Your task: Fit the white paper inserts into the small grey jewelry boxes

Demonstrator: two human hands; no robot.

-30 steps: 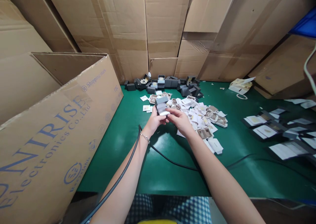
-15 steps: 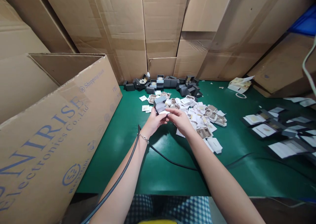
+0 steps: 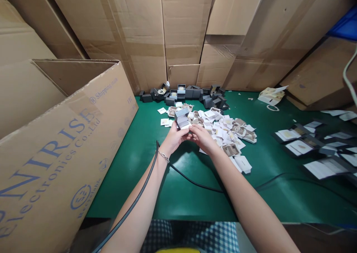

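My left hand (image 3: 174,137) is closed round a small grey hinged box (image 3: 182,120) with its lid up, held above the green table (image 3: 195,178). My right hand (image 3: 203,138) meets it from the right, its fingertips pinched at the box's front edge; what they hold, if anything, is too small to see. Just beyond the hands lies a heap of small white and tan cards (image 3: 223,130). Further back, by the cardboard wall, sits a pile of grey boxes (image 3: 184,93), some open.
A large printed cardboard carton (image 3: 55,149) lies on its side at the left. A black cable (image 3: 192,182) runs across the table under my arms. Dark trays with white cards (image 3: 315,149) are at the right. Cardboard sheets (image 3: 184,33) wall the back.
The white insert showing at the box's front a second ago is no longer visible. My right fingertips have shifted slightly closer to the box. The hands stay in the same place.
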